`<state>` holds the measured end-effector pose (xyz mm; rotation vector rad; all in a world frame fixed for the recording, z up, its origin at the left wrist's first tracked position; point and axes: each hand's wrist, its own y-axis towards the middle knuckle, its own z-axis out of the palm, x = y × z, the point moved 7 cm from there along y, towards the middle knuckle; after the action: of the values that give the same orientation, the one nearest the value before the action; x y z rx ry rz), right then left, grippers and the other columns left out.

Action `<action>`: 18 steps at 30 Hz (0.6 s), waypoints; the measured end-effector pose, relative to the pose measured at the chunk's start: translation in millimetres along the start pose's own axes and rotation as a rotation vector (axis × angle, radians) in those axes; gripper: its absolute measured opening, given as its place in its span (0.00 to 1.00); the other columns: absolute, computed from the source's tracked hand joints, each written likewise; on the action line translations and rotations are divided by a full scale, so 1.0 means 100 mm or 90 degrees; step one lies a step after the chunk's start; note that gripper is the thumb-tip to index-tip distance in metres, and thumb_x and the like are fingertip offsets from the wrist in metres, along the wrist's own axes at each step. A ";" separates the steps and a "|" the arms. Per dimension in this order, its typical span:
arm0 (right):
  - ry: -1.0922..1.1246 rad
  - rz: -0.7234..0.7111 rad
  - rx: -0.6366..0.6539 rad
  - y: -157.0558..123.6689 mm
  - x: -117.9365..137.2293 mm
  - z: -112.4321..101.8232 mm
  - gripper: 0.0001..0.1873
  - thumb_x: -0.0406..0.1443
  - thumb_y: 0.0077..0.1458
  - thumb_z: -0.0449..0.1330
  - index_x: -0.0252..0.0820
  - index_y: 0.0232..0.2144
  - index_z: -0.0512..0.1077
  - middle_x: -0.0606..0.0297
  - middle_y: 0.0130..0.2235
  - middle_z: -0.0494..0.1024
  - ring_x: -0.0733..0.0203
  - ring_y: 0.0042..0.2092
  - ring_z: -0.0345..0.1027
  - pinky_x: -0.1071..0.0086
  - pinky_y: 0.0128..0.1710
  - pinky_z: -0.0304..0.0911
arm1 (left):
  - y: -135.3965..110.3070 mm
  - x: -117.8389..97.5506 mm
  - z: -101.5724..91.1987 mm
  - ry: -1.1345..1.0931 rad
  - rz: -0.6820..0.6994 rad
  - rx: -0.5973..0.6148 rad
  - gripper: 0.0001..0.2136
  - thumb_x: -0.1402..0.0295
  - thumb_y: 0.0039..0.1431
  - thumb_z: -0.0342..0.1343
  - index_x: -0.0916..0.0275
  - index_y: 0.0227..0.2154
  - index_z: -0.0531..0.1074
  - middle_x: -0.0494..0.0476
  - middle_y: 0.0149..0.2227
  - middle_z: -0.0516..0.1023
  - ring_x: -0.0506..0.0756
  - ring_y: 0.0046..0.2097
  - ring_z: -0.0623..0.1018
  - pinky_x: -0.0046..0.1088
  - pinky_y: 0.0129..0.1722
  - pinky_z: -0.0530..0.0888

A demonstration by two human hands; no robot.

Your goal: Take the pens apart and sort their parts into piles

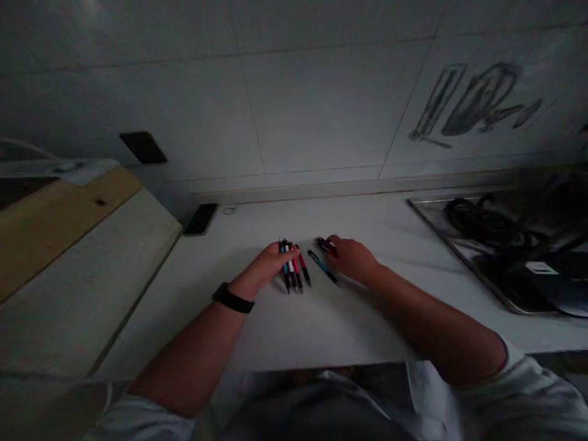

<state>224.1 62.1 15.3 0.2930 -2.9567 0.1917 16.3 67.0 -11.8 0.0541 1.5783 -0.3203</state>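
Several pens (293, 269) with blue, white, red and black barrels lie side by side under my left hand (271, 260). Its fingers are closed around the upper ends of this bunch, and a black band is on that wrist. Just right of the bunch, a red and black pen (304, 267) lies at a slant. A blue pen (324, 268) rests alone on the white surface between the hands. My right hand (350, 256) is closed on dark and red pens (326, 245) whose ends stick out past the fingers; their exact number is hidden.
A black phone (201, 219) lies at the back left, with a small ring-like loop (229, 210) beside it. On the left stands a light-coloured box-like panel (78, 269). At right, a metal-rimmed tray or sink (459, 263) holds dark cables. A tiled wall (321, 110) rises behind.
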 end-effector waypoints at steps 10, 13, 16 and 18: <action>0.012 -0.067 -0.079 -0.08 0.12 -0.13 0.20 0.48 0.68 0.55 0.42 0.51 0.74 0.52 0.48 0.79 0.52 0.46 0.74 0.66 0.41 0.60 | -0.05 0.06 0.06 -0.161 -0.098 0.040 0.17 0.59 0.54 0.72 0.65 0.41 0.77 0.58 0.38 0.81 0.53 0.36 0.80 0.31 0.38 0.79; 0.074 -0.155 -0.129 -0.15 0.27 -0.23 0.16 0.45 0.69 0.55 0.42 0.47 0.75 0.57 0.44 0.79 0.57 0.44 0.72 0.68 0.42 0.59 | -0.03 0.09 0.08 -0.217 -0.104 0.043 0.15 0.62 0.56 0.71 0.66 0.41 0.77 0.58 0.38 0.81 0.54 0.37 0.81 0.32 0.38 0.80; 0.129 -0.247 -0.141 -0.23 0.46 -0.27 0.14 0.45 0.69 0.57 0.42 0.44 0.75 0.60 0.41 0.79 0.59 0.41 0.71 0.68 0.41 0.59 | 0.00 0.11 0.11 -0.265 -0.101 0.057 0.12 0.64 0.57 0.70 0.66 0.38 0.77 0.58 0.38 0.81 0.54 0.37 0.81 0.31 0.38 0.80; 0.123 -0.278 -0.149 -0.28 0.57 -0.26 0.16 0.47 0.66 0.60 0.41 0.45 0.75 0.59 0.42 0.79 0.57 0.42 0.71 0.67 0.42 0.59 | 0.00 0.12 0.12 -0.293 -0.097 0.059 0.11 0.65 0.58 0.70 0.66 0.37 0.76 0.57 0.37 0.80 0.53 0.37 0.80 0.30 0.37 0.80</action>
<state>179.1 27.9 53.8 0.8187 -2.6100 -0.1698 27.5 62.7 -23.6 -0.0644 1.1129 -0.4882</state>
